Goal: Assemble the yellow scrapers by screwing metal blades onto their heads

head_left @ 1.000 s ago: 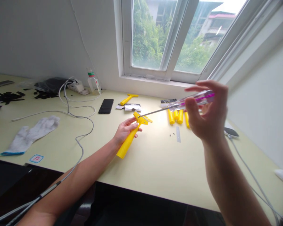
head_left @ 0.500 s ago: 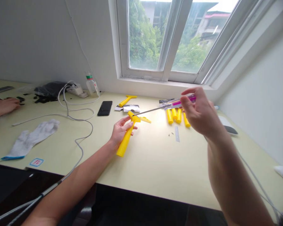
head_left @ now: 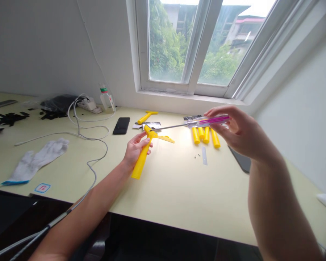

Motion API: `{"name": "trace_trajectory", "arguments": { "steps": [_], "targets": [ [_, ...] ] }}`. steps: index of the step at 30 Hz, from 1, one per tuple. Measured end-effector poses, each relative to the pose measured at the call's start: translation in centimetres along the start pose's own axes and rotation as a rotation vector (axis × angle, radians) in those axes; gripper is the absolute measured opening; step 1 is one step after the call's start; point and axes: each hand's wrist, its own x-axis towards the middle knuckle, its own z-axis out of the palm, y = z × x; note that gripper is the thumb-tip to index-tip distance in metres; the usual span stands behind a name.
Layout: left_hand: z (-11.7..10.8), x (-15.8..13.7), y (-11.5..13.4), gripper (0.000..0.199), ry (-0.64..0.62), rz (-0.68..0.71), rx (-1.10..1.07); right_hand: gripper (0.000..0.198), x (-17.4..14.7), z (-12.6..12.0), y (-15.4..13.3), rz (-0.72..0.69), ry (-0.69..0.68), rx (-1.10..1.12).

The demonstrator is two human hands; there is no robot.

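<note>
My left hand (head_left: 134, 151) is closed round the handle of a yellow plastic scraper (head_left: 140, 163), held at a slant over the table with its head upward. My right hand (head_left: 240, 132) grips a screwdriver (head_left: 213, 120) by its clear and pink handle. The long metal shaft points left, and its tip meets the scraper's head. Just behind the scraper's head lies a flat yellow plastic piece (head_left: 165, 138). Two tiny screws (head_left: 197, 156) and a thin metal blade (head_left: 204, 156) rest on the table to the right.
Several yellow handles (head_left: 205, 135) lie below the screwdriver. Behind are another yellow scraper (head_left: 147, 116), a black phone (head_left: 121, 125) and a bottle (head_left: 107, 99). Leftward lie a white glove (head_left: 42, 157), cables (head_left: 93, 136) and black scraps (head_left: 12, 117). A dark flat object (head_left: 240, 159) shows beside my right wrist.
My left hand and the scraper have shifted slightly left. My right hand has turned on the screwdriver, which now lies flatter. Another person's hand at the far left has left the view.
</note>
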Motion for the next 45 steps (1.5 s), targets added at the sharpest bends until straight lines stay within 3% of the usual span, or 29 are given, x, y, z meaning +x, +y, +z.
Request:
{"name": "trace_trajectory", "arguments": {
  "steps": [5,7,11,16,21,25,29,33,37,41,45],
  "targets": [
    [0.2,-0.2,-0.1,0.048,-0.021,0.004,-0.014,0.024,-0.1,0.6,-1.2,0.155,0.206,-0.263],
    [0.1,-0.1,-0.2,0.048,-0.002,0.002,-0.012,0.026,0.0,1.0,-1.6,0.186,0.171,-0.265],
    [-0.1,0.2,-0.1,0.046,0.042,0.008,-0.013,0.033,0.2,1.5,-1.4,0.091,-0.063,0.038],
    [0.0,0.1,-0.1,0.046,0.008,0.024,-0.009,0.029,0.4,1.6,0.9,0.234,0.181,-0.131],
    [0.2,-0.2,-0.2,0.047,0.016,0.051,-0.002,0.040,0.5,1.1,2.2,0.189,-0.016,0.113],
    [0.0,0.0,-0.2,0.046,0.016,0.058,0.010,0.034,0.6,1.4,1.7,0.251,0.112,0.028],
    [-0.3,0.3,-0.2,0.043,0.052,0.082,0.009,0.046,0.6,2.0,1.9,0.182,-0.068,0.127],
    [-0.3,0.2,-0.3,0.046,0.044,0.073,0.036,0.033,0.7,2.4,2.4,0.230,0.113,0.063],
    [0.1,-0.1,-0.6,0.046,0.039,0.069,0.063,0.041,0.9,2.4,2.5,0.130,0.076,0.168],
    [0.1,-0.2,-0.9,0.045,0.025,0.069,0.097,0.028,1.0,2.8,3.0,0.207,0.239,0.110],
    [0.0,-0.1,-1.0,0.045,0.048,0.064,0.108,0.045,1.0,3.1,3.4,0.152,0.100,0.173]
  ]
}}
